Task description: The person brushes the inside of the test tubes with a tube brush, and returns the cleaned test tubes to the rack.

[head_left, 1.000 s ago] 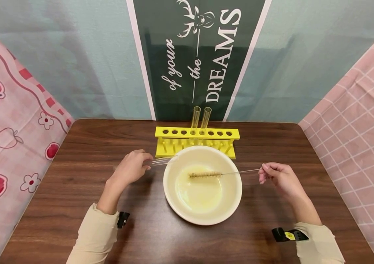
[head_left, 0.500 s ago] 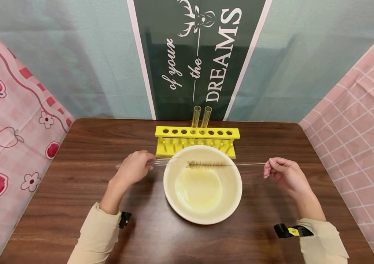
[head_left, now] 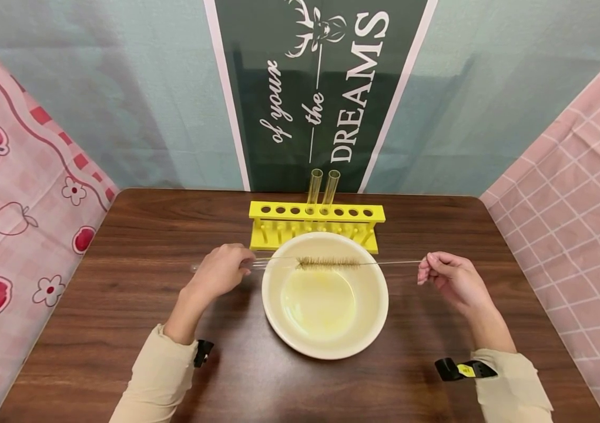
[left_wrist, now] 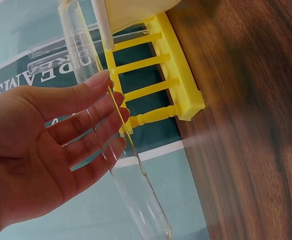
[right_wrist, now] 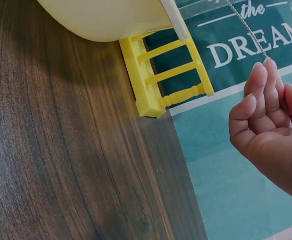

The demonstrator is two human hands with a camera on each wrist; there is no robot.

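A person's left hand (head_left: pixel 223 269), fingers curled round a clear glass test tube (left_wrist: pixel 138 195), holds one end over a round cream bowl (head_left: pixel 367 299), facing a tan bristled brush (head_left: pixel 328 262), its wire stem (head_left: pixel 397 262) pinched by fingers of the right hand (head_left: pixel 453 279), presumably so drips land below.

I look into a makeshift lab corner: a yellow test-tube rack (head_left: pixel 317 217) and bristle brush (head_left: pixel 328 263) at a desk (head_left: pixel 416 229), apple-print cloth (head_left: pixel 19 194) left, pink grid cloth (head_left: pixel 580 194) right, lettered cloth (head_left: pixel 300 88) far.

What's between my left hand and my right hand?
The head view shows part of the clear tube, then the brush over the bowl.
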